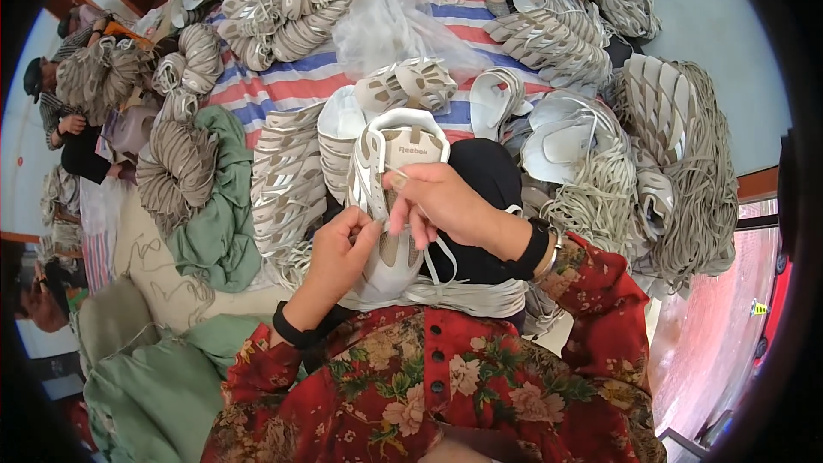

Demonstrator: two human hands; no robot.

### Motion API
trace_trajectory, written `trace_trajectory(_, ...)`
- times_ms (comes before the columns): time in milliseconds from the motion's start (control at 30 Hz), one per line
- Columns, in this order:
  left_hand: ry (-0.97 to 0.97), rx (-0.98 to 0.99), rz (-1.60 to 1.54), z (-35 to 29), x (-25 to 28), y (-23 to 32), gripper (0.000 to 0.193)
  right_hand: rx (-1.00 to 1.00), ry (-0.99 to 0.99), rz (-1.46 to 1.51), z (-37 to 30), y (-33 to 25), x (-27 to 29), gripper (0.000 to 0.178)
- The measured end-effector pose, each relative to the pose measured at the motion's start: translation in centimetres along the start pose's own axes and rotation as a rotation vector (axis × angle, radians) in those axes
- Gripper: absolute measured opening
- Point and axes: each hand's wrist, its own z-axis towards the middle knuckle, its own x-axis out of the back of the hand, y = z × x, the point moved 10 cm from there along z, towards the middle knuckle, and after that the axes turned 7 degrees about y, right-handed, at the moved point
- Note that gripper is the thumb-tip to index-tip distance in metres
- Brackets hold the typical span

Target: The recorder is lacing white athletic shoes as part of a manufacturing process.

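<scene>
Two bare hands meet over a white-and-beige sneaker upper (395, 250), which I watch on my remote feed, its toe toward the wearer, against black fabric (485, 173). The left hand (336, 253) has thumb and forefinger pressed together over the upper's left side; the right hand (450, 201) pinches near its tongue (whether either grips a lace, I can't tell). A loose white lace (441, 262) loops right of its toe. Left of the upper stands a nested stack of uppers (287, 173); beyond it, clear plastic film (390, 30).
</scene>
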Motion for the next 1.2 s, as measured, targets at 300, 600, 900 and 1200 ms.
trace_trajectory(300, 0.088, -0.168, 0.189, -1.2, -0.2, 1.6, 0.015, -0.233, -0.112, -0.171, -1.8, 3.3, -0.2, 0.029)
trace_trajectory(600, 0.26, -0.33, 0.424, -0.7, -0.5, 4.8, 0.015, -0.268, -0.142, 0.075, -2.4, 3.8, -0.6, 0.031)
trace_trajectory(900, 0.104, -0.41, 0.477, 0.4, 0.2, 5.0, 0.016, -0.191, -0.093, -0.025, -2.3, 3.0, -0.6, 0.036)
trace_trajectory(1200, -0.331, -0.665, 0.685, 0.8, -1.2, 7.2, 0.036, 0.104, -0.025, -0.449, -2.5, 0.7, -2.1, 0.027)
